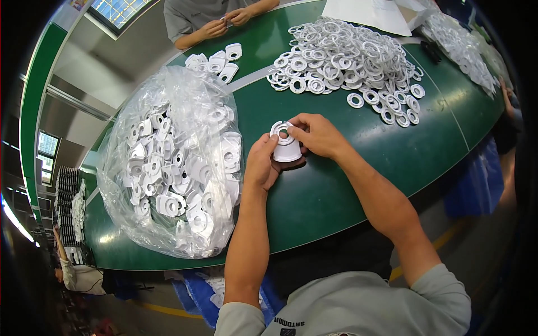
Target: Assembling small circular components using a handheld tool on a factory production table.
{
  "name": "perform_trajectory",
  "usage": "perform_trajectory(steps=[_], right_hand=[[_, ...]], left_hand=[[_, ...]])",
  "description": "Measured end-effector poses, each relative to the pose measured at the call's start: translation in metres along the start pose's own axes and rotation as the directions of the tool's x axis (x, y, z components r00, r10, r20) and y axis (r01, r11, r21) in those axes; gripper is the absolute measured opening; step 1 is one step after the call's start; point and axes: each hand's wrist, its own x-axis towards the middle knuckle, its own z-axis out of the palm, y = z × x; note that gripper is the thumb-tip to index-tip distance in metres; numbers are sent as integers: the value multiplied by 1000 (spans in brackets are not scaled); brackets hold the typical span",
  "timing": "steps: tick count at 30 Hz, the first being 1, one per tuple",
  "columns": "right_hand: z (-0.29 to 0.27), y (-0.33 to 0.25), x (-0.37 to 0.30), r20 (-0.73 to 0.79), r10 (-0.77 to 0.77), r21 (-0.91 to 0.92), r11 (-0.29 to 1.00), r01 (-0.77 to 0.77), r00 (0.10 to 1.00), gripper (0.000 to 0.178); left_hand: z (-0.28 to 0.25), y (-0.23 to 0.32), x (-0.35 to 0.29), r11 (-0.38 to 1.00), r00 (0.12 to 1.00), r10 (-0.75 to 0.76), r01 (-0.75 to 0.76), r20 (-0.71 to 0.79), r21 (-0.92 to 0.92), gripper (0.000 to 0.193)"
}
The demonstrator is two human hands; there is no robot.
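Note:
Over the middle of the green table I hold up a white plastic housing [288,152] with a rounded top and a flared lower end. A white ring [276,129] sits against its upper part, around a round hole. My left hand [262,161] grips the housing's left side, with the thumb on its face and fingers beneath. My right hand [318,134] closes on its upper right, thumb pressed to the ring. Left of my hands, a clear plastic bag [131,224] holds many similar white housings [171,205]. A big heap of white rings [350,61] lies beyond my hands, to the right.
Across the green table [336,201], another person's hands [227,22] work beside a few white housings [216,63]. Clear bags [454,47] and a white sheet [367,14] lie at the far right. Stacked dark trays [68,204] stand at the left.

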Motion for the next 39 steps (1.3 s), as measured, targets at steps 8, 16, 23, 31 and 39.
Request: perform_trajectory(steps=[8, 16, 23, 31, 39], right_hand=[[0, -4, -3, -19, -49, -28, 998, 49, 999, 33], [4, -10, -6, -237, -299, -243, 939, 242, 924, 21], [9, -11, -8, -303, -362, -339, 905, 255, 882, 13], [0, -13, -6, -298, -350, -303, 917, 260, 888, 14], [-2, -16, -8, -257, -298, -334, 920, 204, 919, 14]], left_hand=[[-3, -5, 1, 999, 999, 41, -41, 17, 17, 27], [-5, -7, 3, 995, 997, 76, -77, 14, 56, 27], [-7, -10, 4, 991, 995, 94, -95, 19, 91, 27], [-5, -8, 4, 996, 998, 48, -52, 48, 72, 30], [-4, -8, 3, 997, 998, 34, -38, 60, 65, 27]])
